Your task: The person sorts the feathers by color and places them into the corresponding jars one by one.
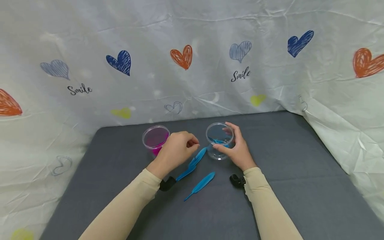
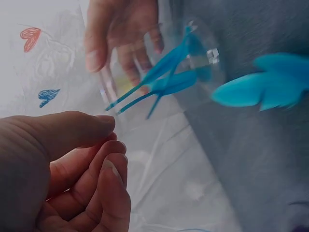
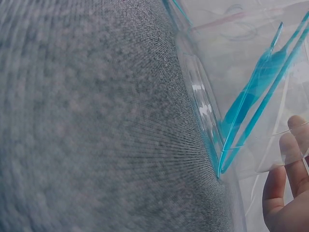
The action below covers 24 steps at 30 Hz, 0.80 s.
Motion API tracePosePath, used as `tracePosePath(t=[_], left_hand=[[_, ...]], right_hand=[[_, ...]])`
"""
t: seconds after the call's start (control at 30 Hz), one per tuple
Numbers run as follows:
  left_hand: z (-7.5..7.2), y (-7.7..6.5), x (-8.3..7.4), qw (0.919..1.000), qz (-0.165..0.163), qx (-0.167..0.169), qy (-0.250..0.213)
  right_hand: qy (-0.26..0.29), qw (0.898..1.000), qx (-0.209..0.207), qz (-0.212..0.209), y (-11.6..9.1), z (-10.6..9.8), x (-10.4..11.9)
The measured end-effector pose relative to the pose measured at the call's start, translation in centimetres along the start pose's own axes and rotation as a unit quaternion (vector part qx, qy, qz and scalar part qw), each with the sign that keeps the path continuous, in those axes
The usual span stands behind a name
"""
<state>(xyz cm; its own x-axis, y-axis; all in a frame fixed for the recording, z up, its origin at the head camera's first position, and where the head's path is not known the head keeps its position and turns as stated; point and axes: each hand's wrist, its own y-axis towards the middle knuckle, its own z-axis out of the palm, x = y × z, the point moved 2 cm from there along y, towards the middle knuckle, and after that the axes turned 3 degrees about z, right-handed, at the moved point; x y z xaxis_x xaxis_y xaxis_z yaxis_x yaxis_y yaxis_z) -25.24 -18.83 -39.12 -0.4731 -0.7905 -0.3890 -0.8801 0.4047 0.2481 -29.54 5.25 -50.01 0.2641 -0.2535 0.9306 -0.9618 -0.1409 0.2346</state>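
Blue feathers (image 2: 178, 82) lean inside a clear plastic cup (image 1: 216, 154), which the right hand (image 1: 238, 148) grips at its 3 o'clock side. At the cup's 9 o'clock, the left hand (image 1: 179, 146) has curled fingers, thumb tip against the forefinger, with nothing visible between them. On the table (image 1: 300, 160), a fluffy blue feather (image 1: 193, 165) lies at the cup's 8 o'clock, its tip just beside the base; a slimmer blue feather (image 1: 202, 185) lies apart at 7 o'clock. Crowding the left hand at 9 o'clock is a second clear cup (image 1: 149, 146) with magenta contents, partly hidden by that hand. A black wrist device (image 1: 168, 184) overlaps the fluffy feather's lower end. At 12 o'clock, the table's far edge meets a heart-printed white backdrop (image 1: 210, 33) near both cups. Dark table surface stretches from the right hand toward the well-separated 3 o'clock edge.
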Motion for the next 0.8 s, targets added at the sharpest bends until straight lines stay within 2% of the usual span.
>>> tracePosePath(t=[0.3,0.5,0.8], left_hand=[[1.9,-3.6,1.7,0.9990,-0.043,-0.004,-0.014],[2.7,-6.2,3.7,0.9970,-0.076,0.008,-0.015],[2.5,-8.5,5.7,0.9918,-0.119,0.042,-0.019]], right_hand=[[-0.009,1.000,0.005,-0.001,0.0,-0.1,0.0],[-0.009,1.000,0.002,-0.001,-0.1,-0.1,0.0],[-0.004,1.000,0.000,0.004,0.0,0.1,0.0]])
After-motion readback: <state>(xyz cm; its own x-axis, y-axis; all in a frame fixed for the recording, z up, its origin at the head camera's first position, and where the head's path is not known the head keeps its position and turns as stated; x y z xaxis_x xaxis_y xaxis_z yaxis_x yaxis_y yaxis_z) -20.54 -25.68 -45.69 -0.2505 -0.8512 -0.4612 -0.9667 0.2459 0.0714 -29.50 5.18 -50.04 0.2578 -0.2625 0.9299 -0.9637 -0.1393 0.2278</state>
